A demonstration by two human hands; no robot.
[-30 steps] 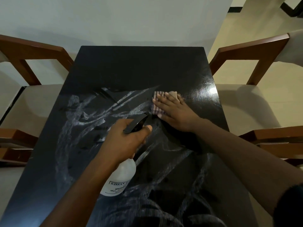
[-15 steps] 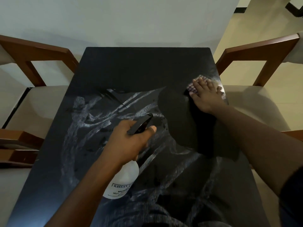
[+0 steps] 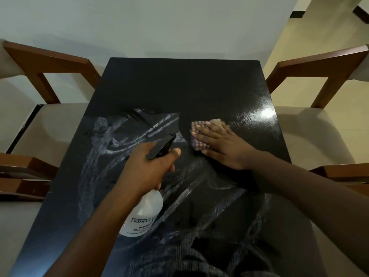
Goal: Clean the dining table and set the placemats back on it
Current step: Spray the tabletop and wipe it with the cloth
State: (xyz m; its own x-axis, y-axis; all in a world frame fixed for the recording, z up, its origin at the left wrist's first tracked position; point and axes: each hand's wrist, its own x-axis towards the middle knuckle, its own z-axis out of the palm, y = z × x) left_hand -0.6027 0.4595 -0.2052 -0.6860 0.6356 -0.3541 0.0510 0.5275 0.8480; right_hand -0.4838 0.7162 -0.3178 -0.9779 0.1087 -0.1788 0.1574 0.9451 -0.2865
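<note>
Black dining table point(image 3: 179, 86), centre of frame, running from bottom edge up to the pale wall point(image 3: 159, 23). Glossy, fine wood grain showing. Whitish wet smears and streaks across left and lower parts; far end dark and unstreaked; bright glare spot near right edge.

Checked cloth point(image 3: 196, 145), purple-and-white, flat on tabletop just right of centre. Right hand point(image 3: 221, 144) pressed flat on top, fingers straight and together, pointing toward upper left; nothing pinched. Motion-blurred at fingertips.

Spray bottle point(image 3: 146, 212), white translucent body, black trigger head point(image 3: 161, 146), lower centre, tilted above the table. Left hand point(image 3: 151, 166) wrapped round the neck, thumb along the trigger side, nozzle pointing toward the cloth. Label point(image 3: 142, 222): "KISSAN" legible on top line in a box; lower lines partly hidden by forearm, too blurred to read.

Wooden chairs with cream seats: upper left point(image 3: 50, 62), upper right point(image 3: 319, 62), lower left point(image 3: 24, 166), lower right point(image 3: 343, 170), all close beside the table's long edges. Beige floor point(image 3: 319, 27) at upper right.
</note>
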